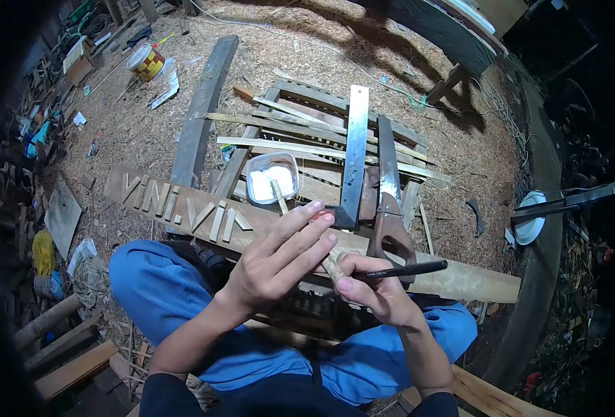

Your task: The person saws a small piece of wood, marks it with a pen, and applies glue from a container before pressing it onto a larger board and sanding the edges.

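Head view — right hand [382, 297] gripping wood piece [332, 268], slender black rod [418, 268], left hand [271, 258] straight-fingered, hold unclear

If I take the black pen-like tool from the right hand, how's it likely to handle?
The black pen-like tool looks stiff: it juts straight out from the right hand with no visible sag. Being slim, it's probably light. Its outline seems rounded, so it might roll if set on the wooden board.
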